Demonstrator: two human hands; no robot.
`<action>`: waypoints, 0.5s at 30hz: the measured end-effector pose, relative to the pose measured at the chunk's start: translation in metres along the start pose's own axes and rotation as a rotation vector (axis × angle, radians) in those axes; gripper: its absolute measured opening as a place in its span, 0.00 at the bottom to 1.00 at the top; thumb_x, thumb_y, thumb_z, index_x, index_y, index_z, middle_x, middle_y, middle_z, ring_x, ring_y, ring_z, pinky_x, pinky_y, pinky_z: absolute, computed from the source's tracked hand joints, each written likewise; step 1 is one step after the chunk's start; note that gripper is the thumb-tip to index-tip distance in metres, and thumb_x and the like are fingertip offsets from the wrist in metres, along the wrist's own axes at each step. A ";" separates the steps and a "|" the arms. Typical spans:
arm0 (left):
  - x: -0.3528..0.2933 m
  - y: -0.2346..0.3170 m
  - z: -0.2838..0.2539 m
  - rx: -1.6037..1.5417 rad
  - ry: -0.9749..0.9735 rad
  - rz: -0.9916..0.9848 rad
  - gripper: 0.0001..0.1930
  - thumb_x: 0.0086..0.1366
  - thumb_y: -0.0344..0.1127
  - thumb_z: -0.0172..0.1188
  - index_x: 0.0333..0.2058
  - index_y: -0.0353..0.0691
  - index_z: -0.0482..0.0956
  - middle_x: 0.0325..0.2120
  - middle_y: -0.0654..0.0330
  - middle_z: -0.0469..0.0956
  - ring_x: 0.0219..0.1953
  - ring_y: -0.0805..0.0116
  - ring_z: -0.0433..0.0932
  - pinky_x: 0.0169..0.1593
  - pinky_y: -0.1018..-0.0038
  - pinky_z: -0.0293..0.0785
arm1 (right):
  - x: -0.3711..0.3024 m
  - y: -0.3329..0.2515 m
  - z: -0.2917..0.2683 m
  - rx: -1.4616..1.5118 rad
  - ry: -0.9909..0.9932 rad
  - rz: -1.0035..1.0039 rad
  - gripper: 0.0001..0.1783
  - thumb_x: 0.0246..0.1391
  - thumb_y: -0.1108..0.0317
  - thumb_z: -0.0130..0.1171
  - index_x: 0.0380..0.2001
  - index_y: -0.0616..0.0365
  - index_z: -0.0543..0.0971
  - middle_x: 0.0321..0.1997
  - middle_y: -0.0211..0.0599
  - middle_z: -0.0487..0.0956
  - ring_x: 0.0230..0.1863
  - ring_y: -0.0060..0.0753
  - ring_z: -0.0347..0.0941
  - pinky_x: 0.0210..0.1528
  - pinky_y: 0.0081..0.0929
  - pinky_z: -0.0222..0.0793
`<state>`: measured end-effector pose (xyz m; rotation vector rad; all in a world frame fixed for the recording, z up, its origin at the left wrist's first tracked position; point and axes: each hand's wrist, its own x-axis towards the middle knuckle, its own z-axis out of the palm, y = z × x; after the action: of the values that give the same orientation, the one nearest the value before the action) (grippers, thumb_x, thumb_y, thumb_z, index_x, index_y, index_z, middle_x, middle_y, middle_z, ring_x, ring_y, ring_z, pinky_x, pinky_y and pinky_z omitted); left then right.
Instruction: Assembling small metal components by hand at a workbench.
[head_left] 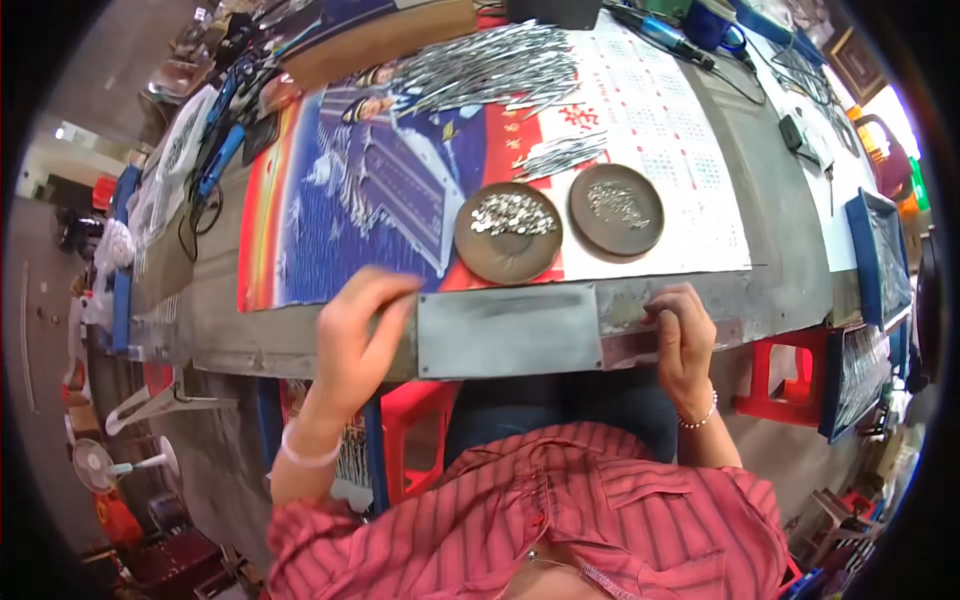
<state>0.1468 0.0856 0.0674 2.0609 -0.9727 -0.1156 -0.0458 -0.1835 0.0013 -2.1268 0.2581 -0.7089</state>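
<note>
A smooth grey rectangular plate [508, 333] lies along the near edge of the table, with small holes at its corners. At its left end is my left hand [358, 325], its thumb and fingers drawn together toward blurred tips. Past the right end, over the table edge, my right hand [683, 325] has its fingers curled in a pinch. Whatever either hand holds is too small to make out. Behind the plate stand two round brown dishes: the left dish [490, 262] contains shiny silver discs, the right dish [597, 240] small silvery bits.
A large pile of thin metal rods [500, 68] covers the back of a printed calendar sheet [690, 215], with a smaller bundle [562, 153] nearer. Blue-handled tools [222, 160] lie at the left. Blue trays [880, 260] stand at the right, near a red stool [780, 378].
</note>
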 end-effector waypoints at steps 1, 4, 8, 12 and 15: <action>0.031 0.001 0.014 -0.024 -0.061 0.032 0.06 0.58 0.22 0.54 0.35 0.30 0.76 0.28 0.55 0.75 0.31 0.65 0.75 0.36 0.76 0.69 | -0.003 0.005 -0.002 -0.017 0.021 -0.006 0.05 0.57 0.73 0.50 0.30 0.64 0.73 0.29 0.43 0.72 0.28 0.40 0.70 0.32 0.27 0.67; 0.118 -0.015 0.070 -0.042 -0.085 0.266 0.07 0.58 0.23 0.54 0.37 0.32 0.77 0.30 0.54 0.76 0.31 0.64 0.76 0.36 0.75 0.70 | -0.010 0.017 0.002 -0.058 0.065 -0.009 0.02 0.53 0.76 0.53 0.29 0.63 0.73 0.29 0.44 0.72 0.28 0.43 0.70 0.31 0.29 0.68; 0.207 -0.041 0.135 0.153 -0.167 0.304 0.09 0.56 0.27 0.57 0.37 0.34 0.77 0.31 0.50 0.77 0.34 0.55 0.77 0.38 0.68 0.72 | -0.005 0.020 0.005 0.018 0.162 -0.001 0.03 0.50 0.75 0.57 0.28 0.62 0.73 0.30 0.43 0.74 0.28 0.41 0.71 0.31 0.29 0.68; 0.245 -0.058 0.161 0.280 -0.317 0.338 0.12 0.54 0.26 0.52 0.37 0.39 0.78 0.33 0.47 0.77 0.39 0.47 0.76 0.43 0.58 0.72 | -0.003 0.026 0.006 0.033 0.180 -0.005 0.05 0.47 0.75 0.60 0.27 0.61 0.73 0.28 0.41 0.74 0.29 0.41 0.70 0.31 0.31 0.67; 0.254 -0.051 0.168 0.413 -0.423 0.355 0.13 0.55 0.25 0.51 0.40 0.37 0.74 0.35 0.46 0.77 0.39 0.49 0.76 0.44 0.61 0.71 | -0.003 0.028 0.004 0.001 0.187 -0.070 0.06 0.44 0.76 0.61 0.26 0.60 0.73 0.27 0.39 0.73 0.28 0.42 0.68 0.33 0.33 0.66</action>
<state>0.2870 -0.1763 -0.0155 2.2361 -1.7300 -0.1796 -0.0442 -0.1966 -0.0244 -2.0782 0.2846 -0.9510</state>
